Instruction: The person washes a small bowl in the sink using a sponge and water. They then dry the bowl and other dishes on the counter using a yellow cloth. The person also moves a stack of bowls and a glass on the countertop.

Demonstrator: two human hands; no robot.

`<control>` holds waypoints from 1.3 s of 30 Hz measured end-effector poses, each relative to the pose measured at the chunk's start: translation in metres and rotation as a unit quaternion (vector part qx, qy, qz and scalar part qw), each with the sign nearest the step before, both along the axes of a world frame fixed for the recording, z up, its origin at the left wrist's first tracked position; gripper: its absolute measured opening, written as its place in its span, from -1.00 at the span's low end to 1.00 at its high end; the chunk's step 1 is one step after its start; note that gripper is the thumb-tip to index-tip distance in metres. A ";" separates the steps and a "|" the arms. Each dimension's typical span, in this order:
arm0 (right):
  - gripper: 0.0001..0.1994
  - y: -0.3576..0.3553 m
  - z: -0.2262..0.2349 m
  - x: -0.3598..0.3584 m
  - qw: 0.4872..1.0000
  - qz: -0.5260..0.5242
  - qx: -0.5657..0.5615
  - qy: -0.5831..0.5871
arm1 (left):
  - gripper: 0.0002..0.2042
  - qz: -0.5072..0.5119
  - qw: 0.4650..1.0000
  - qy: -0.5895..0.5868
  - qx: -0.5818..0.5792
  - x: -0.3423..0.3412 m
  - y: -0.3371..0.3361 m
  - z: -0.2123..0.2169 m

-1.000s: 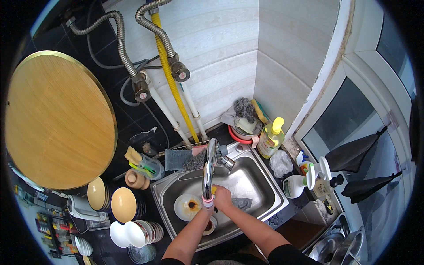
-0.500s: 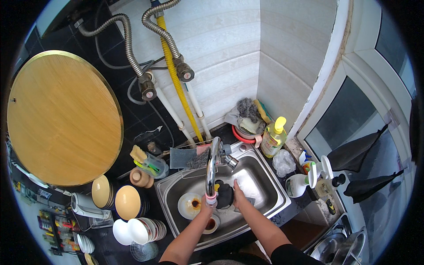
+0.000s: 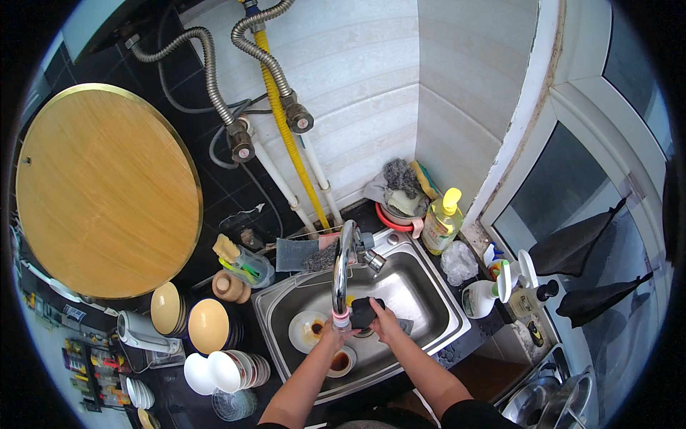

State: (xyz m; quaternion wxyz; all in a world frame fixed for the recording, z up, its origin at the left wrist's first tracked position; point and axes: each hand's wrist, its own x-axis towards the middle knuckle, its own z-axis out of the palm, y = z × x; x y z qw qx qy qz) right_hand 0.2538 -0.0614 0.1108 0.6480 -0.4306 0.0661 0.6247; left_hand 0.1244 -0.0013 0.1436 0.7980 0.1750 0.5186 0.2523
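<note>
Over the steel sink (image 3: pixel 427 314), both my hands are at a dark, smooth black object (image 3: pixel 366 312) whose kind I cannot make out. My right hand (image 3: pixel 387 325) grips its right side, fingers curled over the top. My left hand (image 3: pixel 336 334) is closed at its lower left side, partly hidden by the chrome faucet (image 3: pixel 344 268). In the sink's left part lies a white dish (image 3: pixel 301 333) with a brown-stained middle. Nearer to me is a small white bowl (image 3: pixel 341 362) with reddish-brown liquid. A grey cloth or pad (image 3: pixel 405 326) shows beside my right hand.
Stacked white bowls (image 3: pixel 227 372) and yellow bowls (image 3: pixel 209 326) stand left of the sink, near a wooden jar (image 3: pixel 229 286). A yellow-capped detergent bottle (image 3: pixel 441 223) and a white spray bottle (image 3: pixel 480 299) stand to the right. A round wooden board (image 3: pixel 107 193) leans at the left.
The black object has turned and risen slightly between my hands. My right hand has moved lower and closed round its side. The dish and bowl look the same.
</note>
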 end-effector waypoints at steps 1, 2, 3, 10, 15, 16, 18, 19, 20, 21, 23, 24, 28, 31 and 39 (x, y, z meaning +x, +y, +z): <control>-0.58 0.001 0.001 0.000 1.000 -0.012 0.019 0.014 | -0.82 -0.021 1.000 -0.005 0.001 -0.001 0.000 -0.005; -0.58 0.002 0.002 0.001 1.000 -0.017 0.009 0.014 | -0.82 -0.041 0.999 -0.009 0.002 -0.003 0.001 -0.014; -0.58 0.003 0.002 0.003 1.000 -0.022 -0.002 0.013 | -0.83 -0.062 0.998 -0.014 0.003 -0.001 0.001 -0.008; -0.70 -0.003 0.009 0.020 0.985 -0.018 -0.125 -0.121 | -0.81 -0.017 0.994 0.083 0.066 -0.027 0.025 -0.009; -0.79 -0.001 0.010 0.026 0.985 -0.035 -0.090 -0.146 | -0.80 -0.019 0.990 0.096 0.103 -0.018 0.021 0.015; -0.80 -0.001 0.009 0.026 0.984 -0.029 -0.086 -0.150 | -0.80 -0.021 0.991 0.083 0.107 -0.018 0.021 0.016; -0.81 -0.002 0.007 0.027 0.984 -0.017 -0.078 -0.160 | -0.82 0.008 0.998 0.027 0.057 -0.018 0.021 0.018; -0.82 -0.003 0.006 0.028 0.981 -0.005 -0.084 -0.174 | -0.82 0.023 0.999 -0.002 0.031 -0.018 0.020 0.019; -0.83 -0.004 0.003 0.028 0.978 0.008 -0.089 -0.188 | -0.83 0.023 0.999 -0.006 0.032 -0.018 0.020 0.019; -0.83 -0.006 0.001 0.028 0.974 0.019 -0.095 -0.202 | -0.84 0.023 0.999 -0.011 0.032 -0.018 0.021 0.020; -0.84 -0.008 -0.014 0.032 0.948 0.043 -0.109 -0.295 | -0.84 0.021 0.999 -0.023 0.036 -0.018 0.021 0.024; -0.85 -0.009 -0.021 0.032 0.932 0.054 -0.116 -0.339 | -0.84 0.021 0.999 -0.031 0.039 -0.018 0.020 0.028; -0.81 -0.007 -0.026 0.028 0.968 0.018 -0.090 -0.233 | -0.88 0.010 0.993 0.003 0.115 -0.024 0.020 0.013; -0.78 -0.007 -0.014 0.023 0.987 -0.033 -0.042 -0.154 | -0.86 0.019 0.991 0.037 0.130 -0.023 0.016 0.023; -0.65 -0.010 0.013 0.026 0.983 -0.026 -0.009 -0.181 | -0.72 0.050 0.990 -0.117 0.054 -0.035 0.025 -0.003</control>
